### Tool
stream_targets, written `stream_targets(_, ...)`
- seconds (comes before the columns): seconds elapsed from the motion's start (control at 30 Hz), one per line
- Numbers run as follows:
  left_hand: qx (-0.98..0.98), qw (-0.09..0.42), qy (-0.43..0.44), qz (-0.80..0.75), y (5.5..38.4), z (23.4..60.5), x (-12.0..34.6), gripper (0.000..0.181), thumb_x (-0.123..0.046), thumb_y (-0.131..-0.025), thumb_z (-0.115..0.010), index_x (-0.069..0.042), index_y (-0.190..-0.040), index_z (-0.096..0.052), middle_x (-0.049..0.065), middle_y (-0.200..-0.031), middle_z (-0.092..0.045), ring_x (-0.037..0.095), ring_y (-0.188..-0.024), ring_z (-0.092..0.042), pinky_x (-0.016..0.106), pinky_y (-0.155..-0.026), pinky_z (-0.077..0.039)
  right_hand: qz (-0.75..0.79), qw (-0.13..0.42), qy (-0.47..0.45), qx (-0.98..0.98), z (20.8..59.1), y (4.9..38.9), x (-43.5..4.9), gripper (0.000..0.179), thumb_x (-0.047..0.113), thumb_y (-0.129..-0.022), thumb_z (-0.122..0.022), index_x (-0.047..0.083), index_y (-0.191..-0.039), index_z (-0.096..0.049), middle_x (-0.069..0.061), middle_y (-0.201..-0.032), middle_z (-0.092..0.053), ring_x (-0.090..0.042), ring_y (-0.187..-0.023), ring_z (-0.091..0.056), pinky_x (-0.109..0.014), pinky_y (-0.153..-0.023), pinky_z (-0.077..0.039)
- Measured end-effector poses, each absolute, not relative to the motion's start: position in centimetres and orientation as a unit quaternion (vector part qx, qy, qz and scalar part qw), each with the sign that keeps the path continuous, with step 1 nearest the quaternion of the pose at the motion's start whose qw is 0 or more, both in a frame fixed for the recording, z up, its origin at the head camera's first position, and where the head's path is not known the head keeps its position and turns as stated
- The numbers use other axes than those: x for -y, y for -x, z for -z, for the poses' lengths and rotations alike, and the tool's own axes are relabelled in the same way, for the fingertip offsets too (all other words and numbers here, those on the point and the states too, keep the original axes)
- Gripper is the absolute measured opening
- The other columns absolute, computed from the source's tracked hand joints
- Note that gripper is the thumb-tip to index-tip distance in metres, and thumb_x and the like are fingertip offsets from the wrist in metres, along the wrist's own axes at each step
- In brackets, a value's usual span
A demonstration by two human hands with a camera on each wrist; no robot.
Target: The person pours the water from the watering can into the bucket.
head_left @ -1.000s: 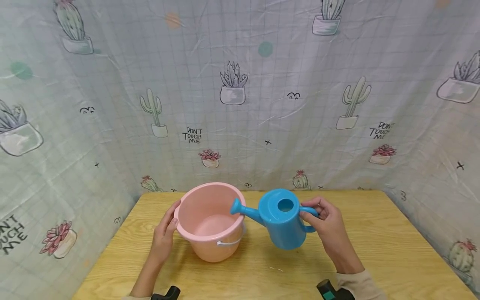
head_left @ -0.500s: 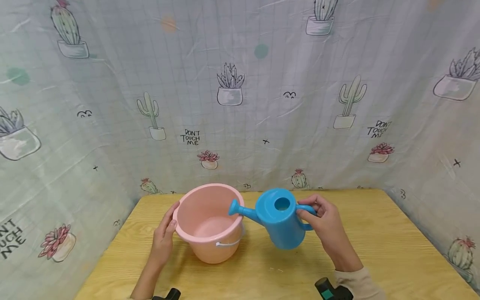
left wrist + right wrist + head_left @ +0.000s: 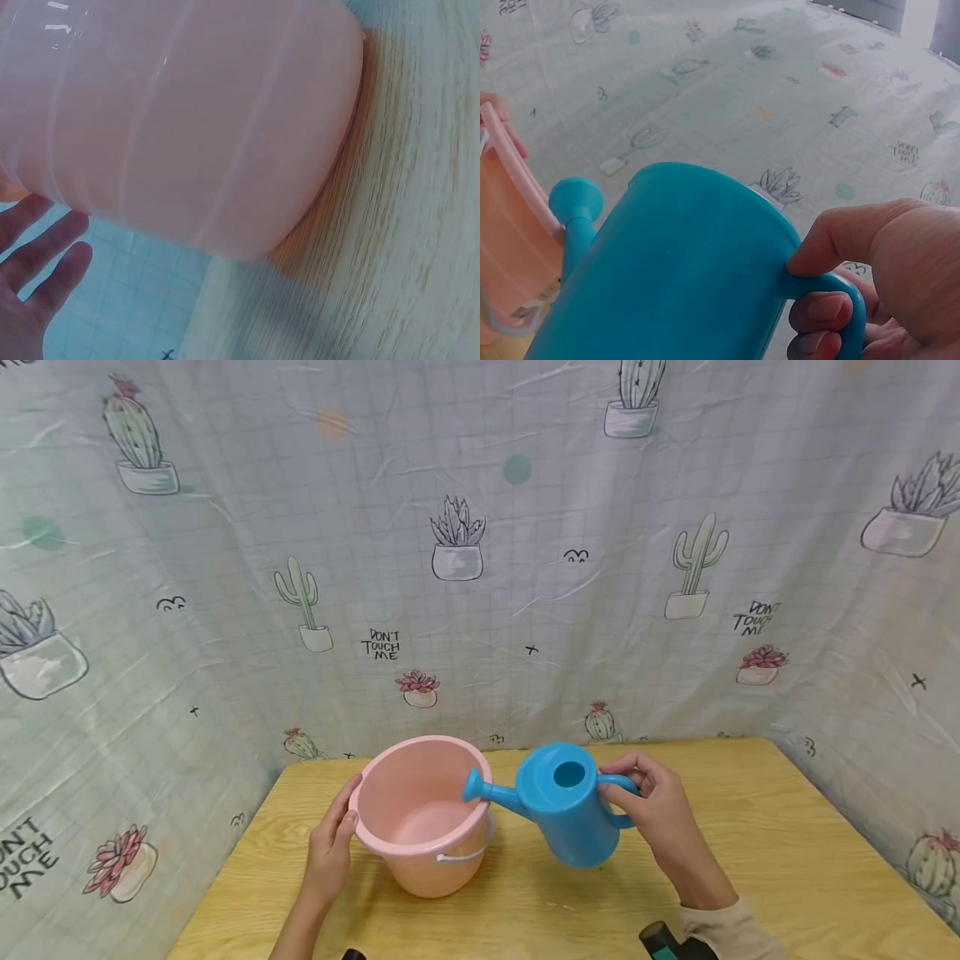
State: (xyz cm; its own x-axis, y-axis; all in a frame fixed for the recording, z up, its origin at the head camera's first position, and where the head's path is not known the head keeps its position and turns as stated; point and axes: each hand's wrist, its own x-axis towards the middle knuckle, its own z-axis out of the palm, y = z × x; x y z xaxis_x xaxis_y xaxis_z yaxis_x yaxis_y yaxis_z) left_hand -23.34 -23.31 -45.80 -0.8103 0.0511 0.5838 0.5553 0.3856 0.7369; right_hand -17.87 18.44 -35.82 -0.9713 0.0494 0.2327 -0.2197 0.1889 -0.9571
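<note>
A pink bucket (image 3: 420, 860) stands on the table, its mouth facing up and its inside partly visible. My left hand (image 3: 328, 843) rests against the left of its rim, with fairly straight fingers; the left wrist view shows several fingertips (image 3: 75, 259) along the bucket's side. By its looped handle, my right hand (image 3: 654, 802) grips a blue watering can (image 3: 570, 827). The spout (image 3: 504, 795) points left, and its flared end overlaps the bucket's right rim. Whether the can's base touches the table cannot be seen. No water shows coming out of the spout.
The wooden table (image 3: 757, 843) reaches back to a hanging sheet (image 3: 540, 593) printed with cacti, which also covers both sides. A pale wire handle (image 3: 468, 853) hangs down the bucket's front right. Small whitish marks (image 3: 558, 907) lie on the wood in front.
The head view has shifted slightly. Both hands, the bucket and the watering can keep nearly the same places relative to one another.
</note>
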Motion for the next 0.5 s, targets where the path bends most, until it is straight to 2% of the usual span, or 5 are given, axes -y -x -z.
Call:
stream_targets(0.23,0.785,0.264,0.182,0.531,23.17,45.73,22.86,0.045,-0.001,-0.100,-0.039,-0.008,-0.144,-0.046,0.022,-0.142,-0.050,-0.009,-0.125,-0.048,0.005,-0.096,-0.040,-0.634,0.105,-0.053,0.764,36.04,17.86,-18.58,0.029,0.012,-0.091,-0.066,-0.005,-0.112,-0.057,0.008,-0.093,-0.069,-0.008,-0.092,-0.064,-0.031,-0.085,-0.050)
stream_targets(0.5,0.784,0.279,0.185,0.523,22.92,45.96,22.93,0.046,0.003,-0.099,-0.040,-0.006,-0.144,-0.046,0.022,-0.141,-0.051,-0.009,-0.126,-0.048,0.004,-0.097,-0.039,-0.631,0.104,-0.059,0.767,35.82,17.80,-18.64,0.030,0.013,-0.090,-0.067,-0.004,-0.113,-0.057,0.005,-0.094,-0.068,-0.007,-0.092,-0.064,-0.023,-0.083,-0.052)
